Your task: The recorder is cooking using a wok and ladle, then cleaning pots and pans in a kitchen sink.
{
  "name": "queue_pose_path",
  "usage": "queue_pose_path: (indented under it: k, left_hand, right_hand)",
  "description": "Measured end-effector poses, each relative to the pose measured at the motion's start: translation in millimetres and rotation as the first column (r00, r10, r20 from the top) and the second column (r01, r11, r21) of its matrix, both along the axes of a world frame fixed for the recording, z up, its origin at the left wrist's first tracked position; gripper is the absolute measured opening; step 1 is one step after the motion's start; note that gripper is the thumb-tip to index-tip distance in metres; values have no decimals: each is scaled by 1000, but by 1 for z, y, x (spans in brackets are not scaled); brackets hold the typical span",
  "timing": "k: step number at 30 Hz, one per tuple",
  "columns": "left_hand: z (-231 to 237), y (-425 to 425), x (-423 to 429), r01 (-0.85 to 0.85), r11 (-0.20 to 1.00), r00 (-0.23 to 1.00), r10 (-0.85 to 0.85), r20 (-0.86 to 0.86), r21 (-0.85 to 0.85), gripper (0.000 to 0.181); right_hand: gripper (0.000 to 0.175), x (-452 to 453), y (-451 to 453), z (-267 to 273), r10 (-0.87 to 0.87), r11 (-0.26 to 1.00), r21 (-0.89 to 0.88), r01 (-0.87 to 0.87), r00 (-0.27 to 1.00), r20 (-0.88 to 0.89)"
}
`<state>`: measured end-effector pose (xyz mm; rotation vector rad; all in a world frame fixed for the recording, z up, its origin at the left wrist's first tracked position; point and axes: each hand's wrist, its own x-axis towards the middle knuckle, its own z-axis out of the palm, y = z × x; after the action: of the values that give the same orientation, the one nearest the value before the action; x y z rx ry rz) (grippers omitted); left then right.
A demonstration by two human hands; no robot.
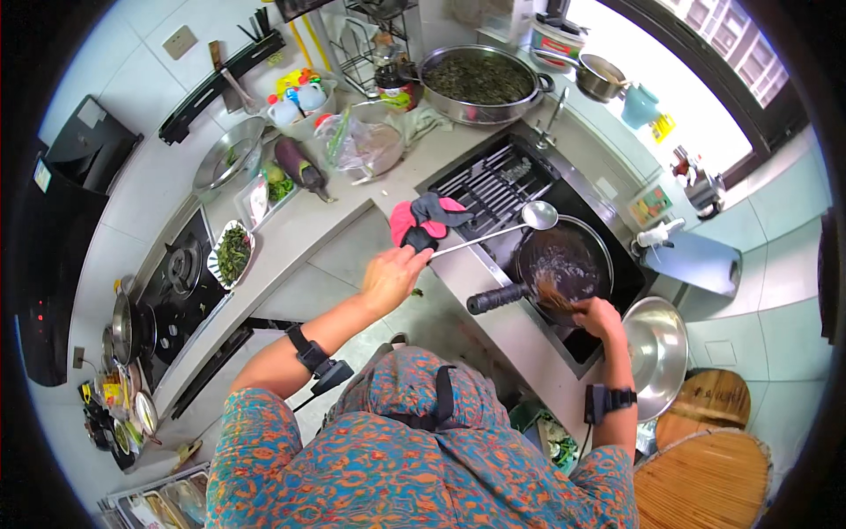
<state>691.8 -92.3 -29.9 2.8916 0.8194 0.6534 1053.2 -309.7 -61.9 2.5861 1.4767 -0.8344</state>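
Note:
My left hand is closed on the handle of a long metal ladle, whose bowl lies over the far side of the wok. In my right hand is a brown brush or whisk, its end inside the dark wok. Water glistens in the wok, which rests over the black sink with its black-wrapped handle pointing towards the left. Beside the sink, a pink and grey cloth lies on the counter, just beyond my left hand.
A steel basin and wooden boards stand at the right. A large pot of dark leaves is behind the sink rack. An eggplant, a plate of greens and a gas stove are at the left.

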Motion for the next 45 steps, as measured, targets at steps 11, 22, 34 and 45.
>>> queue_pose_path:
  k: [11, 22, 34, 45]
  left_hand:
    - [-14, 53, -49, 34, 832, 983, 71, 168, -554, 22]
    - [-5, 116, -131, 252, 104, 965, 46, 258, -962, 25]
    - [-15, 189, -234, 335, 60, 901, 270, 339, -940, 15]
    - [-11, 217, -256, 327, 135, 510, 808, 295, -935, 40]
  right_hand:
    - [34, -48, 14, 26, -49, 995, -54, 83, 886, 462]
    - [50, -81, 150, 29, -375, 531, 707, 468, 877, -300]
    - [40, -152, 210, 107, 327, 820, 356, 447, 145, -934]
    - [38, -210, 291, 135, 529, 451, 355, 819, 74, -845]
